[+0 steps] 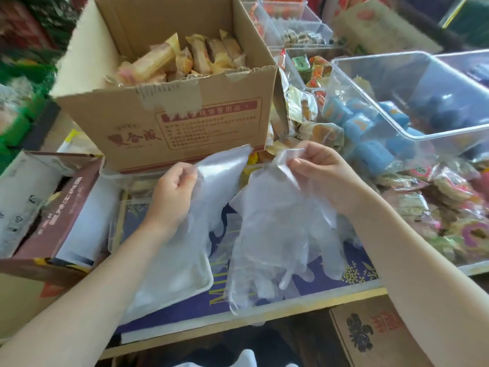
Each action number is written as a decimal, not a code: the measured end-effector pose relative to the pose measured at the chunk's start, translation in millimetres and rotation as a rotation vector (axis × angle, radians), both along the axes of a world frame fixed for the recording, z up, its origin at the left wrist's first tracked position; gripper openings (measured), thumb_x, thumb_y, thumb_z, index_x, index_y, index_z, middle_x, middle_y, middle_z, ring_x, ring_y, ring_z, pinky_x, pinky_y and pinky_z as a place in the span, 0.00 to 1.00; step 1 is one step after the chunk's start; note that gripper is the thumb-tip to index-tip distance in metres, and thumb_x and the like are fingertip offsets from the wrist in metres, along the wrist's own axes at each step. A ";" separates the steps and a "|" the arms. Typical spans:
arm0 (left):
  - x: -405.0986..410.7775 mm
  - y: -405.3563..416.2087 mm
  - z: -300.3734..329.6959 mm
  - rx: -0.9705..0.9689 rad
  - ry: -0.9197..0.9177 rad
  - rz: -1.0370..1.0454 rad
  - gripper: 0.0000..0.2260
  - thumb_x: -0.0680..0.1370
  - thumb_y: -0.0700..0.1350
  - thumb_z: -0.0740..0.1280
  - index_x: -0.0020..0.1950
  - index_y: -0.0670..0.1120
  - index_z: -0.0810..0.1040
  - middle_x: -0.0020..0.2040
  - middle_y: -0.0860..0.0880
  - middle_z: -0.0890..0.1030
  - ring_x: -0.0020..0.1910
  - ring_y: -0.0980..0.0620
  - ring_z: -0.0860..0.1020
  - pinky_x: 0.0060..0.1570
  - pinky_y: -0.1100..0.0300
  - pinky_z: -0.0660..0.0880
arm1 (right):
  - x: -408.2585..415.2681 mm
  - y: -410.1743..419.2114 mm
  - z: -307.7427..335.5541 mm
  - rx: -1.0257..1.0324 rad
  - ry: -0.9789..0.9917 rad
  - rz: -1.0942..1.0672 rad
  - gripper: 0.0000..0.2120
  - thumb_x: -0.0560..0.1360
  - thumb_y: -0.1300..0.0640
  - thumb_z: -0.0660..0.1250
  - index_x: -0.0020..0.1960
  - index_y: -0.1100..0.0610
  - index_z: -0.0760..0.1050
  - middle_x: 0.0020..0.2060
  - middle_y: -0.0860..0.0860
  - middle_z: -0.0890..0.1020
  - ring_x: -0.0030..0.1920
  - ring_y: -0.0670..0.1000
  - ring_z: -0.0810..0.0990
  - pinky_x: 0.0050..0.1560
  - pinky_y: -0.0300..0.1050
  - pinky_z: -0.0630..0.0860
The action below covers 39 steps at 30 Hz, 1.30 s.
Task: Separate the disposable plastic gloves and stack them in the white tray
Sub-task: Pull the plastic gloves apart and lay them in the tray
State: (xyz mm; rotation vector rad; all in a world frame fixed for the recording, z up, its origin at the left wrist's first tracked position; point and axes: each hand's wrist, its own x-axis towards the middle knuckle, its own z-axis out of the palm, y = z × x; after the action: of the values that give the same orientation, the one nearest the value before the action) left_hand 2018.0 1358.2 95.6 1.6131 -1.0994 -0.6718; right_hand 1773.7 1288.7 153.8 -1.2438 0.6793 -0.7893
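Observation:
My left hand point(173, 190) grips the cuff of one clear plastic glove point(214, 181), which hangs down over the white tray point(203, 283) at the lower centre. To the right, my right hand point(321, 172) pinches the top edge of a bundle of clear gloves point(275, 245). The bundle's fingers dangle just above the blue patterned surface point(354, 274). The single glove and the bundle are held apart, a narrow gap between them. More clear plastic lies in the tray under the hanging glove.
An open cardboard box of wrapped snacks point(169, 102) stands right behind my hands. Clear bins point(412, 102) with blue packets sit at the right, loose snack packs point(449, 202) beside them. A brown box point(60, 213) is at the left, another carton point(375, 332) at the lower right.

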 end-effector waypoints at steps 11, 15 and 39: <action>17.8 32.6 -35.4 0.118 -0.064 -0.093 0.11 0.80 0.42 0.60 0.38 0.48 0.73 0.31 0.53 0.72 0.30 0.61 0.66 0.32 0.67 0.63 | -10.6 10.0 -138.8 -0.210 1.100 -0.403 0.15 0.80 0.57 0.57 0.45 0.61 0.80 0.41 0.55 0.82 0.46 0.57 0.78 0.39 0.43 0.66; 19.4 33.7 -48.2 0.185 -0.069 -0.071 0.09 0.80 0.42 0.60 0.40 0.46 0.75 0.35 0.53 0.75 0.34 0.57 0.70 0.37 0.63 0.65 | -8.2 16.9 -144.3 -0.341 0.980 -0.528 0.14 0.81 0.59 0.57 0.62 0.60 0.77 0.63 0.56 0.76 0.64 0.54 0.72 0.56 0.34 0.62; -29.4 23.1 4.3 0.178 0.513 -0.235 0.14 0.81 0.42 0.58 0.42 0.51 0.79 0.37 0.52 0.79 0.38 0.56 0.75 0.41 0.61 0.70 | 52.2 44.9 -34.6 0.332 -0.221 -0.511 0.14 0.72 0.65 0.68 0.56 0.55 0.75 0.37 0.47 0.82 0.40 0.46 0.81 0.49 0.42 0.77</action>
State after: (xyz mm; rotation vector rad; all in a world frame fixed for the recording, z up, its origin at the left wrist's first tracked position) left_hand 1988.6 1381.3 99.9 1.3531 -0.8668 -1.2881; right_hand 1825.9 1333.6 119.2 -0.6713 0.9179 -1.1601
